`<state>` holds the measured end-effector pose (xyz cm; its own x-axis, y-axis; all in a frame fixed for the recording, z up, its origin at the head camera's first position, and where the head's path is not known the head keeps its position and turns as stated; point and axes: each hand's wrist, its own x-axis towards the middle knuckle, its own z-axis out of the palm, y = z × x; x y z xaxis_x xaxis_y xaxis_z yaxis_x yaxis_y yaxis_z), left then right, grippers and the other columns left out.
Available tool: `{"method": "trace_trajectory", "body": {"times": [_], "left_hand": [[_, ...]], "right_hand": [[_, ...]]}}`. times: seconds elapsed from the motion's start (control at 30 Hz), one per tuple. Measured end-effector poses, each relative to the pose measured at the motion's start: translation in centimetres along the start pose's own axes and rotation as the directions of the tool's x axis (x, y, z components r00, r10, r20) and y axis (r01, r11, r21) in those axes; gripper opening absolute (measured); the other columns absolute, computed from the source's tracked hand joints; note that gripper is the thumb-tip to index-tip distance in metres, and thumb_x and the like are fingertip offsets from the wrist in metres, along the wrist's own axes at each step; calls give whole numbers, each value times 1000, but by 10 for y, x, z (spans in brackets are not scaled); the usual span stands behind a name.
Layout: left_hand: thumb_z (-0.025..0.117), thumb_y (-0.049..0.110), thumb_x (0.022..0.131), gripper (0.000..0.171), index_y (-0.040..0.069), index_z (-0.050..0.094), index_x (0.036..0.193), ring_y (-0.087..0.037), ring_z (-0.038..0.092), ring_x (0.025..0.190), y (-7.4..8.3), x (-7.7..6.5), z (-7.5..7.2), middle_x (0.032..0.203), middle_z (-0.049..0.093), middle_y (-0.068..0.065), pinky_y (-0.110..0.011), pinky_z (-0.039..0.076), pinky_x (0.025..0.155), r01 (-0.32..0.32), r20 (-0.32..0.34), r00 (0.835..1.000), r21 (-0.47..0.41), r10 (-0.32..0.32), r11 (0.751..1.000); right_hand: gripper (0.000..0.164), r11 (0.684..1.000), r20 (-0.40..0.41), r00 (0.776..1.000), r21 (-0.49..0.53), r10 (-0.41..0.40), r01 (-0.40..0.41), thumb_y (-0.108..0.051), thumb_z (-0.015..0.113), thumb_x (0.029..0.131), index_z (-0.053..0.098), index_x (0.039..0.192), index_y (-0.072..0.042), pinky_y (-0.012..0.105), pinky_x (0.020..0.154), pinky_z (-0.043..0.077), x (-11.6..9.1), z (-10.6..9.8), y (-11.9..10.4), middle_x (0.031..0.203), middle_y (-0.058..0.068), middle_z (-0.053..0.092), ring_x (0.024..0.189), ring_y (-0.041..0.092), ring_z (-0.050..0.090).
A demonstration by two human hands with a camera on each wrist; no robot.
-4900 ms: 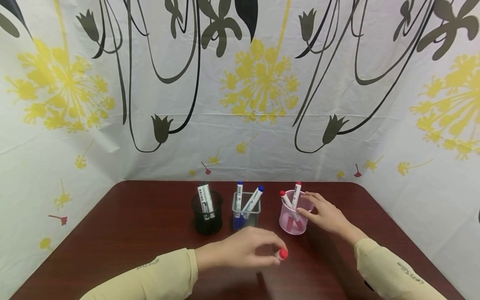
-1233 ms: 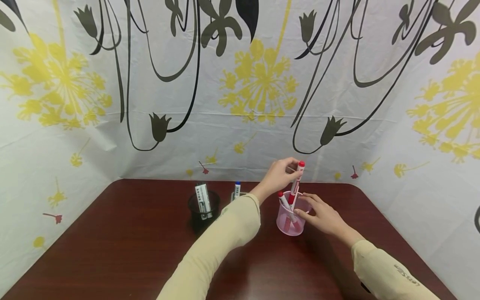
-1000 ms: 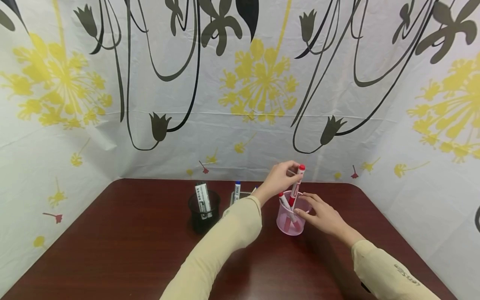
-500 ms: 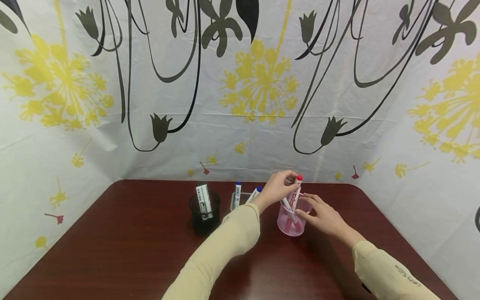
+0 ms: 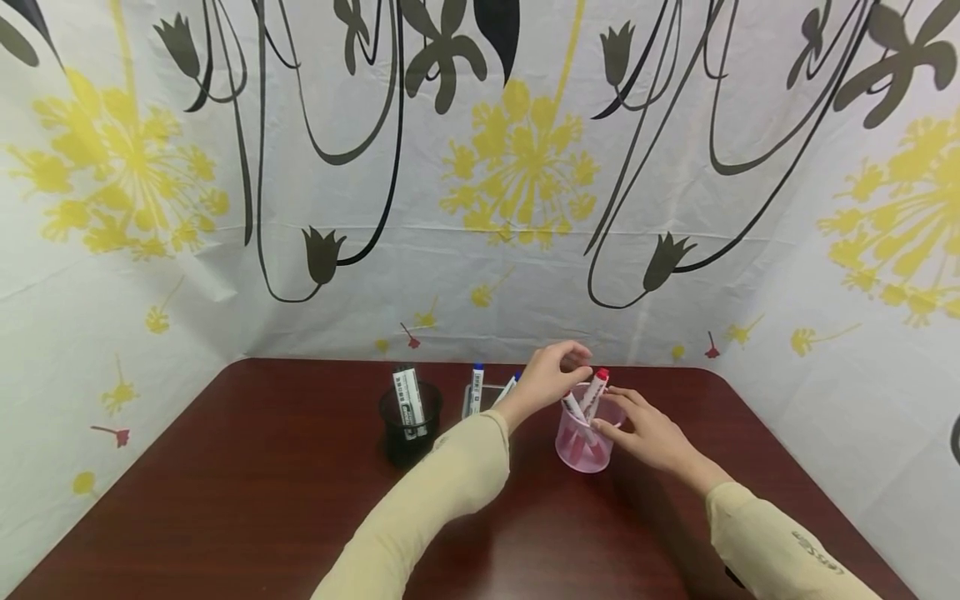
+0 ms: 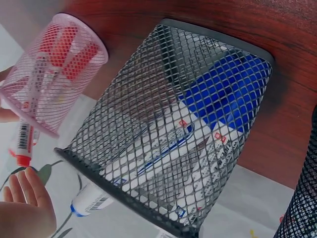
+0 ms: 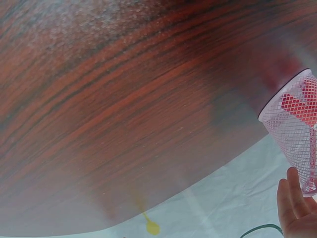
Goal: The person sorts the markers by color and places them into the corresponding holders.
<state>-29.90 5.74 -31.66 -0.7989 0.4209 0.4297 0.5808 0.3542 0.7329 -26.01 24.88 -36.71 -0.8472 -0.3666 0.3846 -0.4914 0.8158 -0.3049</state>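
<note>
My left hand (image 5: 551, 375) hovers just above the pink mesh pen cup (image 5: 570, 442), fingers loosely bent and apart from the red-capped marker (image 5: 596, 394) beside it. That marker leans in the cup with other red markers, red ends showing through the mesh. My right hand (image 5: 651, 432) holds the cup's right side at the rim, thumb in front and fingers behind. In the left wrist view, the left hand's fingertips (image 6: 29, 178) are close to a red marker end (image 6: 23, 160) sticking out of the cup.
Left of the pink cup stands a grey mesh holder (image 6: 124, 99) with blue markers, partly behind my left arm in the head view. Farther left is a black mesh cup (image 5: 408, 450) with white markers. A patterned cloth (image 5: 525, 292) hangs behind the dark red table (image 5: 225, 500).
My left hand brought a red-capped marker over to the pink cup, lowered it in and let it go. The right hand has stayed on the cup.
</note>
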Motion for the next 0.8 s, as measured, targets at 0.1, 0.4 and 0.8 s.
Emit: {"method": "trace_trajectory", "body": {"times": [0.1,0.4,0.8], "left_hand": [[60,18,85,18,11,60,102,-1,55,83,3,-3,-4,90,61,8,-17,43,70,-32,-3,999,-17,32,999],[60,19,85,19,11,60,102,-2,56,81,12,-32,-28,91,61,7,-19,45,69,-103,39,993,-118,109,988],[60,19,85,24,9,58,107,-9,54,92,-9,-96,-70,100,59,3,-29,46,75,-208,176,965,45,197,977]], "right_hand": [[56,1000,2,1000,2,-1,1,-45,57,82,52,120,-4,50,78,42,0,0,0,125,15,43,104,30,49],[57,1000,13,1000,-2,14,-14,-49,55,82,53,120,-7,51,76,42,0,0,0,125,14,43,103,30,50],[56,1000,18,1000,-13,11,-11,-47,56,81,53,119,-6,50,75,43,1,-2,1,125,15,43,102,31,50]]}}
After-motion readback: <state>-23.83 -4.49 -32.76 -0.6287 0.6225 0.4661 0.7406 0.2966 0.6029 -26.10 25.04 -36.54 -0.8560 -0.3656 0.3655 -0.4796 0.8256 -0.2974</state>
